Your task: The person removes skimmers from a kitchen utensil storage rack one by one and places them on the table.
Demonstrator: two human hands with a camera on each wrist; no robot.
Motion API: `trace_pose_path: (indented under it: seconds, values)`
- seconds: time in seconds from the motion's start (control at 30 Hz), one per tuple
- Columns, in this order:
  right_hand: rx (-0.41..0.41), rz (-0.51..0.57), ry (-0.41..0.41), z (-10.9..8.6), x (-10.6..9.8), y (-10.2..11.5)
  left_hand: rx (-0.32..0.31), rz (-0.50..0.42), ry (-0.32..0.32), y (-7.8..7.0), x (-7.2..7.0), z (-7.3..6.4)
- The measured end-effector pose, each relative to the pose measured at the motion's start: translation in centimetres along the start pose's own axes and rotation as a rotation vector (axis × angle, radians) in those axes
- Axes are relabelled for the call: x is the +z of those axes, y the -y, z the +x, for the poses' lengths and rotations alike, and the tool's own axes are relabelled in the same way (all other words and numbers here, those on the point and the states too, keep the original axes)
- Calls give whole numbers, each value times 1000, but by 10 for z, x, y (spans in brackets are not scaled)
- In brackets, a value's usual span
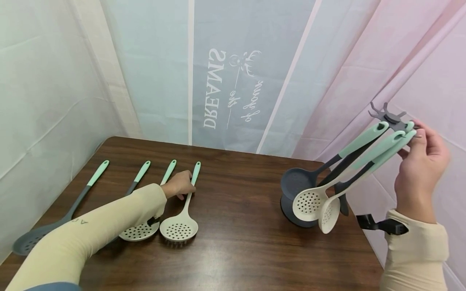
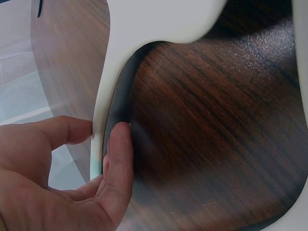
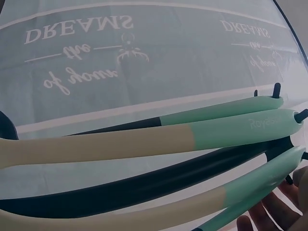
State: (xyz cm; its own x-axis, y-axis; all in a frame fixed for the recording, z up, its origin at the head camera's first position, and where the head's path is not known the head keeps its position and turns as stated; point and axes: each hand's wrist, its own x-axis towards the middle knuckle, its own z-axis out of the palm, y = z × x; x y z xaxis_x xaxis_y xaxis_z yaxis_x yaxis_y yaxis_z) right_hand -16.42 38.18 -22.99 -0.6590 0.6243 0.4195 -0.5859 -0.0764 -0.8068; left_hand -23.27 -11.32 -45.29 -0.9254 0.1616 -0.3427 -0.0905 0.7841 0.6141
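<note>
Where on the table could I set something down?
The table is bare between the white skimmer in the left hand and the hanging utensils. Left of that skimmer it's crowded: other tools lie there, partly hidden by the sleeve.

A cream skimmer [image 1: 178, 230], its round head pierced with holes and its handle mint green, is held at the left of the worktop [image 1: 240, 194], its head towards the near side and its handle end towards the far side. At the right, a dark grey utensil stand [image 1: 392, 118] has bent hooks radiating from its top. Mint-handled utensils hang there, including a grey ladle [image 1: 296, 182] and two cream slotted spoons [image 1: 309, 204], heads down.
</note>
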Motion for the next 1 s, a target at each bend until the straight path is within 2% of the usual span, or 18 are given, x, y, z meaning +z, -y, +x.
trace_pose_path:
  seconds: [0.37,0.63,0.8,1.0]
  values:
    - [-41,64,-10,0,-1,-4,-6,24,10,-1,-1,5]
    - [-114,51,9,-2,-4,-6,63,35,1,-2,-7,5]
    - [-129,45,22,-4,-6,-6,99,9,-16,-13,-20,2]
    - [-131,63,13,-5,-7,-6,132,-8,-82,-34,-37,-2]
